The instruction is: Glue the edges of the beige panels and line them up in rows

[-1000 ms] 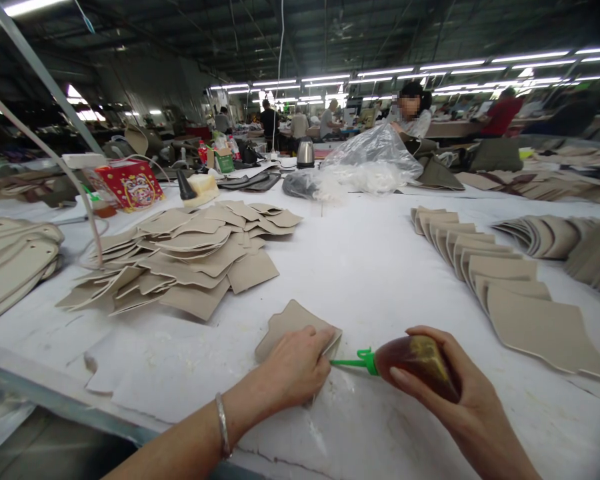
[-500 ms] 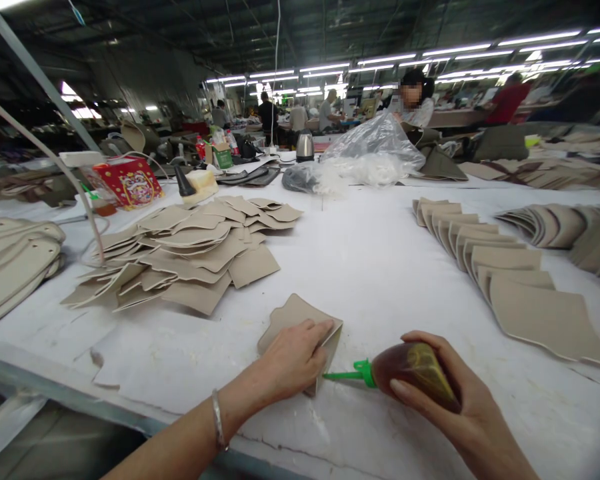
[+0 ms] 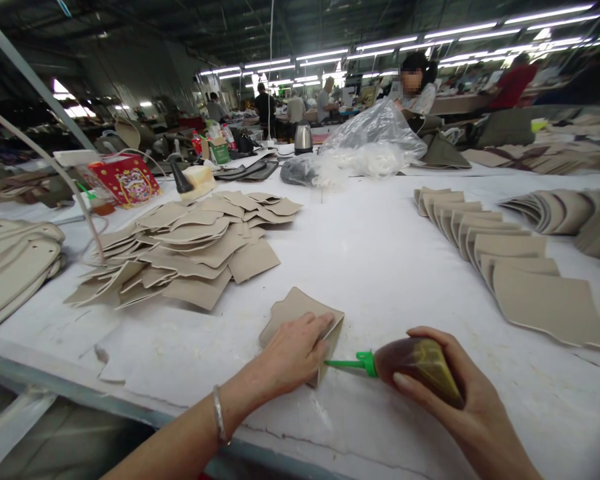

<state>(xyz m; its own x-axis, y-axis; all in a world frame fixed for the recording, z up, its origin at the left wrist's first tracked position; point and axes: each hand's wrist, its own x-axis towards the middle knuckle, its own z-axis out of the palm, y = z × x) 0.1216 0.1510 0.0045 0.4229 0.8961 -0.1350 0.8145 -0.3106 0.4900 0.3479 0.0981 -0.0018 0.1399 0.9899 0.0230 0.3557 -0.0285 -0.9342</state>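
Observation:
A beige leather-like piece (image 3: 294, 305) lies on the white-covered table (image 3: 357, 247) in front of me, its right edge lifted in a fold. My left hand (image 3: 294, 348) holds it, fingertips pressing the top near the folded corner and the other fingers bent at the edge. In my right hand (image 3: 473, 397) is a squeeze bottle (image 3: 410, 365) of dark amber liquid, tipped on its side. The bottle's thin green nozzle (image 3: 347, 364) points left, and its tip is at the piece's lifted edge beside my left fingers. Whether liquid is coming out cannot be seen.
A loose heap of beige pieces (image 3: 190, 250) lies to the left. At the right, a row of overlapping pieces (image 3: 540, 293) fans across the table. Farther back are a red box (image 3: 130, 180), a kettle (image 3: 303, 139) and clear plastic bags (image 3: 370, 143). A person (image 3: 420, 93) works behind them.
The nozzle tip has shifted slightly up along the edge of the piece. Both hands keep their holds, and the view has tilted a little.

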